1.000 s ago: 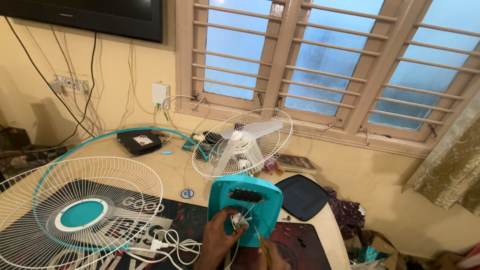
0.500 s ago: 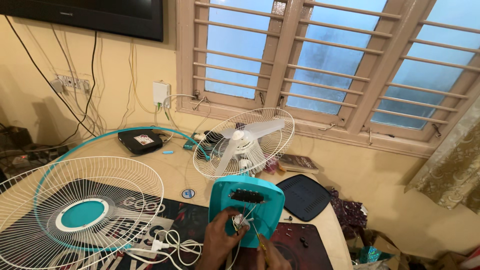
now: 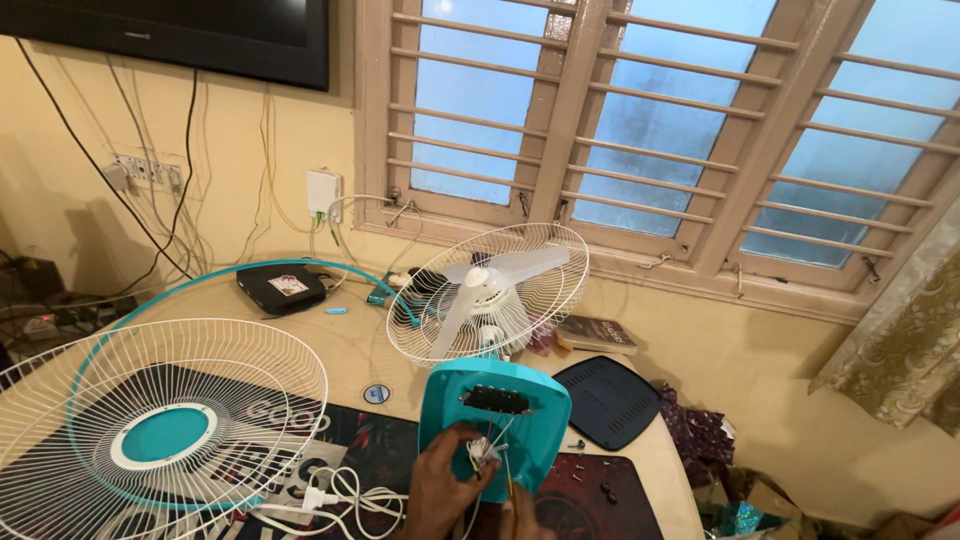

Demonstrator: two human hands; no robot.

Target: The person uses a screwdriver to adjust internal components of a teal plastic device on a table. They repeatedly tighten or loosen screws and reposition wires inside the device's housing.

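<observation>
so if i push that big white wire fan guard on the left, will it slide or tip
The white wire fan guard looks light, being mostly open wire, so it would probably slide easily. It seems to lie nearly flat on the table, so tipping looks unlikely. The thin wires may flex if pressed.

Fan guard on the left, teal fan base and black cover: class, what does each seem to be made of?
Fan guard: thin white-coated metal wire, judging by the fine spokes. Teal fan base: moulded plastic, smooth with a slight sheen. Black cover: probably matte plastic, with ribbed lines.
</observation>
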